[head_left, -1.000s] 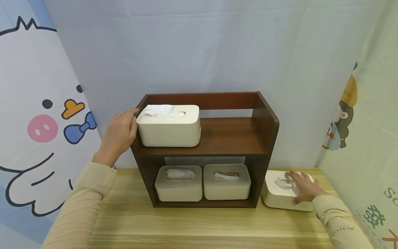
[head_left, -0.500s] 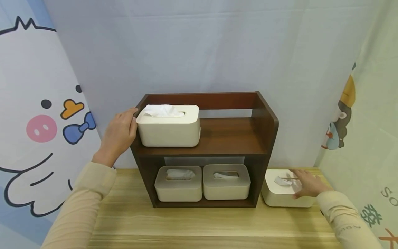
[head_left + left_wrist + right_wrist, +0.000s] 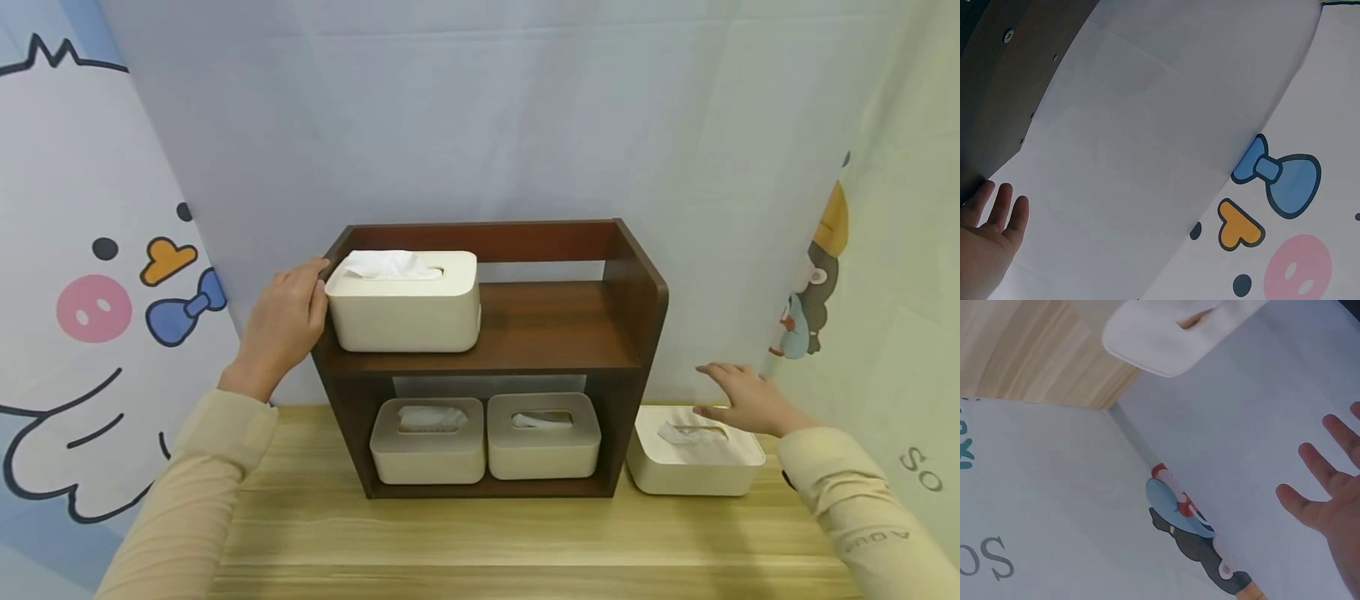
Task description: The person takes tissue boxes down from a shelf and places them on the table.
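My left hand [image 3: 285, 321] rests against the upper left side panel of a dark brown two-tier shelf [image 3: 562, 333]. In the left wrist view its fingers [image 3: 1000, 209] are extended beside the panel's edge, the thumb hidden. Next to it, a cream tissue box [image 3: 405, 321] sits on the upper tier's left half. Over on the right, my right hand [image 3: 750, 400] hovers with spread fingers above the back right part of another tissue box [image 3: 693, 475], which stands on the table beside the shelf. A white tissue [image 3: 684, 433] pokes from that box's slot. The right hand holds nothing.
Two more tissue boxes, a left one [image 3: 427, 454] and a right one [image 3: 543, 450], stand side by side in the lower tier. A light wood table [image 3: 450, 542] carries everything. Pale cloth walls [image 3: 525, 108] with cartoon prints enclose the back and sides.
My right hand has lifted off the tissue box on the table, moving up and slightly to the right, so its top now shows. The left hand keeps its place on the shelf.
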Demonstrator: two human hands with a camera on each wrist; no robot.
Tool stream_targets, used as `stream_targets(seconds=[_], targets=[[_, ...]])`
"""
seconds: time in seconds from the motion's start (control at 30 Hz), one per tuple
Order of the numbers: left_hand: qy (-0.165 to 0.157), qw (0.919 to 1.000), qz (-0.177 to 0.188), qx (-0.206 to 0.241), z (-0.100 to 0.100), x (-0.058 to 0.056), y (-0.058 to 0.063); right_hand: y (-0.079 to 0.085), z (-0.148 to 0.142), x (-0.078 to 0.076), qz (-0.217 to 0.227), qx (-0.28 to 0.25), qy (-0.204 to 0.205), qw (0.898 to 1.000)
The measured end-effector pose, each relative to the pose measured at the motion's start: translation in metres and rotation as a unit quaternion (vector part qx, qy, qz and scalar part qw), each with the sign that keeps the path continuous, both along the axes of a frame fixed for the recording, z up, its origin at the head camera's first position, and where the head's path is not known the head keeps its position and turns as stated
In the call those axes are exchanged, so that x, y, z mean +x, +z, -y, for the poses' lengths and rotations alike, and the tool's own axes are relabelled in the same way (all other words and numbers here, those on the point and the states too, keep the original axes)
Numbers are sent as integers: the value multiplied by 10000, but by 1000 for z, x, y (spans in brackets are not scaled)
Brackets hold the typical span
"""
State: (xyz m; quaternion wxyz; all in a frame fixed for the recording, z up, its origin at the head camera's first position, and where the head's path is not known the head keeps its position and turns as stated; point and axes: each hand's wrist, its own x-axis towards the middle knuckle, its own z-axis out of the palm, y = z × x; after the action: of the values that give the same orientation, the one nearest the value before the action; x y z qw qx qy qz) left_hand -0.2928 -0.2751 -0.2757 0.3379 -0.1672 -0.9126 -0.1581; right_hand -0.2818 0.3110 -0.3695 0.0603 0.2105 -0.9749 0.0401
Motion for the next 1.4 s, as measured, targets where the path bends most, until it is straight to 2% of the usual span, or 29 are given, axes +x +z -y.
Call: stream_targets(seconds=[0.3, 0.6, 0.97, 1.2, 1.4], targets=[[-8, 10000, -24, 19, 1, -1, 0, 50, 11, -1, -426, 211, -119, 9988], [-13, 10000, -37, 46, 2, -1, -1, 97, 25, 0, -617, 189, 5, 9979], [-27, 9999, -120, 18, 0, -2, -1, 138, 43, 1, -1271, 219, 183, 9915], [-42, 9998, -174, 18, 0, -2, -2, 160, 54, 0, -1508, 297, 82, 9881], [-54, 9999, -149, 37, 1, -2, -2, 176, 66, 0, -1516, 282, 77, 9880]])
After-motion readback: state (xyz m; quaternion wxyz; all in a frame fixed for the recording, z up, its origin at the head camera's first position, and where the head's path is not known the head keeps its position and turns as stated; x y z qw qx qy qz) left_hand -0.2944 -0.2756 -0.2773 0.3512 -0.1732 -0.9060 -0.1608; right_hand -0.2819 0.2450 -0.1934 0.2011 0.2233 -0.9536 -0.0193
